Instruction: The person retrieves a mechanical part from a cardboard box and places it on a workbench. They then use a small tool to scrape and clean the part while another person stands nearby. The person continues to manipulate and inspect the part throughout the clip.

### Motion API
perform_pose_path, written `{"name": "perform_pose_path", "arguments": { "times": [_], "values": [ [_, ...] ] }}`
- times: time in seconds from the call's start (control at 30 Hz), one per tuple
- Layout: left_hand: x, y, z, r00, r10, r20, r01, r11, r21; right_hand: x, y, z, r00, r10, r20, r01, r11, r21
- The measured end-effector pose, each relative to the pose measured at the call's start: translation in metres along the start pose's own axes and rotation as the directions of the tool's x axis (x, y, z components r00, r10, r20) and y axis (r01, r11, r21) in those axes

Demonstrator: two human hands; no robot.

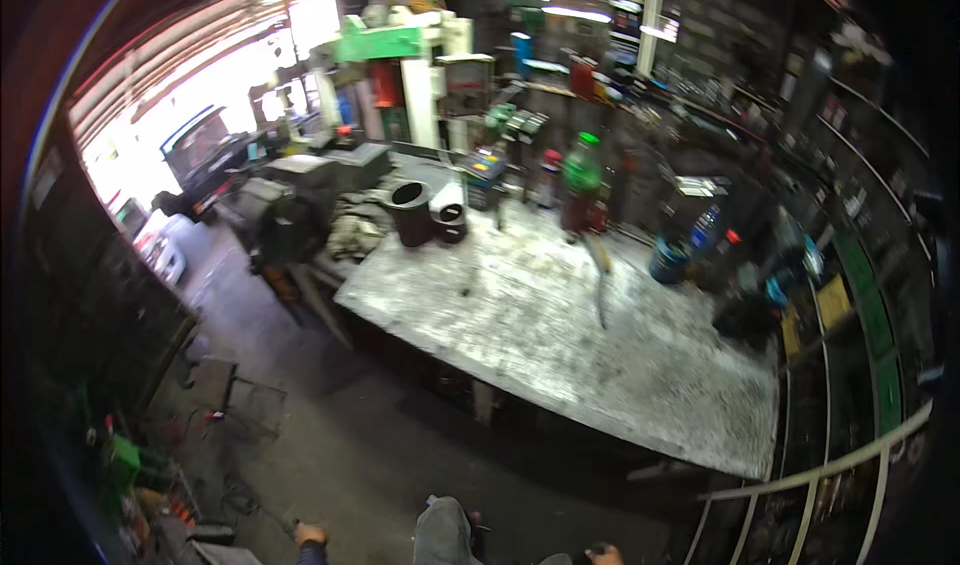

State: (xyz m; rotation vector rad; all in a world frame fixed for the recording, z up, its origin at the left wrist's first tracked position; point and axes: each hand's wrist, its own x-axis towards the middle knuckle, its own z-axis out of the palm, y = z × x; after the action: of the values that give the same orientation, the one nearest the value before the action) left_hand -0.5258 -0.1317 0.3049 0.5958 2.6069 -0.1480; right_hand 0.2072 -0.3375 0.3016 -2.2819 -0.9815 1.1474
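Observation:
My left hand (309, 535) is at the lower edge, closed on what looks like a dark long-handled tool (257, 513) reaching toward the floor at the left. My right hand (605, 554) is at the bottom right, mostly cut off, its fingers curled by a small dark shape too blurred to name. Beyond my knee (444, 530) stands a steel workbench (560, 365) carrying two dark metal cylinders (410, 215), a green-capped bottle (581, 175), a blue can (668, 260), grey rags (357, 225) and a thin long tool (600, 285).
A green-and-white press (380, 43) stands behind the bench, shelving (858, 295) at the right. At the left, an open doorway shows a white car (165, 250). A wire stand (250, 405) and cluttered tools (125, 460) sit on the lower left.

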Motion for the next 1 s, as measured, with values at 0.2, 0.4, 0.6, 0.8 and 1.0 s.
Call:
{"name": "perform_pose_path", "arguments": {
  "times": [0.2,0.4,0.6,0.8,1.0],
  "values": [
    [0.034,-0.172,-0.168,0.989,0.136,-0.060,-0.118,0.964,0.239,0.055,0.002,0.034,0.820,-0.350,0.452,0.557,0.667,-0.494],
    [0.032,-0.155,-0.121,0.994,0.055,0.091,-0.043,0.990,-0.134,0.140,-0.277,0.120,0.891,-0.252,0.377,0.332,0.929,-0.163],
    [0.068,-0.027,-0.141,0.966,0.145,0.216,-0.065,0.938,-0.340,0.096,-0.645,0.209,0.703,-0.528,0.477,0.611,0.791,-0.026],
    [0.162,0.118,-0.188,0.957,0.288,0.042,-0.183,0.708,-0.682,0.095,-0.809,0.273,0.546,-0.466,0.696,0.687,0.725,-0.053],
    [0.271,0.171,-0.238,0.956,0.193,0.220,0.051,0.629,-0.775,0.112,-0.969,0.367,0.247,-0.564,0.788,0.877,0.476,0.066]
  ]
}}
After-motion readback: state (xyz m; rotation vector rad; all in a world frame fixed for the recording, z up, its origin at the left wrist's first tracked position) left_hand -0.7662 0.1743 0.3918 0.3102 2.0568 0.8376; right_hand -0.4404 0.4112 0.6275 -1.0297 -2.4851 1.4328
